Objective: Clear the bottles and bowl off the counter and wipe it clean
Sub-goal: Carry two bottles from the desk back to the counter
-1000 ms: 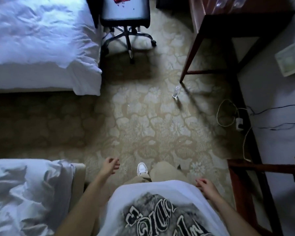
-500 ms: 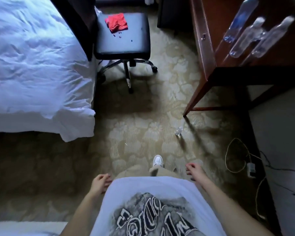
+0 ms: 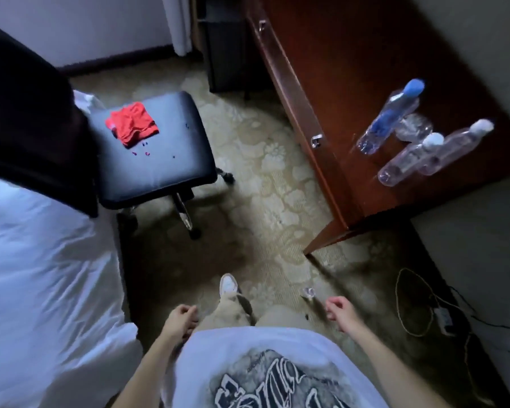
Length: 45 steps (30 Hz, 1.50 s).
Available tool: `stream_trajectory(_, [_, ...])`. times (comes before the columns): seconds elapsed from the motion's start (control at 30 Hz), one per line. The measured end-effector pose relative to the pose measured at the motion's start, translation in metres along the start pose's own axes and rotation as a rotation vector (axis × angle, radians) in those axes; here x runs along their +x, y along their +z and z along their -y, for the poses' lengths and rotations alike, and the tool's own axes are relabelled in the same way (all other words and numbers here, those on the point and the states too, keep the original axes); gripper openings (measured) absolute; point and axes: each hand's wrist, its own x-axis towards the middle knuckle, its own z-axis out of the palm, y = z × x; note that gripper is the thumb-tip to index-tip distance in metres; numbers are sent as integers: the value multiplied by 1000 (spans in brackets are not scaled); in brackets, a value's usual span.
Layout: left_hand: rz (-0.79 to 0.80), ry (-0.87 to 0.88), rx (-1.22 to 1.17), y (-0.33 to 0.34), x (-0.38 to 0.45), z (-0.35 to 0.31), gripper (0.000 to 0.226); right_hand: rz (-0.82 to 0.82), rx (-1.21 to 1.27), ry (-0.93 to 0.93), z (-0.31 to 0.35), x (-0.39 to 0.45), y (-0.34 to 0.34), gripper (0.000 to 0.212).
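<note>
Three clear plastic bottles stand on the dark wooden counter (image 3: 330, 60) at the right: one with a blue cap and label (image 3: 390, 117) and two with white caps (image 3: 409, 160) (image 3: 457, 150). A clear bowl (image 3: 414, 128) sits behind them, partly hidden. A red cloth (image 3: 133, 123) lies folded on a black swivel chair (image 3: 159, 154). My left hand (image 3: 178, 320) and my right hand (image 3: 342, 312) hang at my sides with loosely curled fingers, holding nothing, far below the counter.
White beds (image 3: 42, 275) fill the left side. A small clear object (image 3: 308, 291) lies on the patterned carpet near my right hand. Cables and a power adapter (image 3: 442, 315) trail along the wall at the right. A dark bin (image 3: 227, 45) stands beyond the counter.
The view has moved forward and tilted up: the counter, bottles and chair are closer and lower in frame. Both hands stay low and hold nothing.
</note>
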Motion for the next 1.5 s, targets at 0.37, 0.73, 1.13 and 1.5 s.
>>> stream_trajectory(0.37, [450,655,451,77,43,-426,74,-567,646,-187,142,46,-68,74])
stream_trajectory(0.73, [669,1203,672,286,-7,-603,89,-736,730,-372,248,116,-161,102])
stream_trajectory(1.13, [1093,1089,862,323,-6,-610,67,-966,1071,-89,234,99,-133,94])
stream_trajectory(1.5, [1491,1017,1328,384,-83,-488,57,-1416,1350,331,159,-26,-30,82])
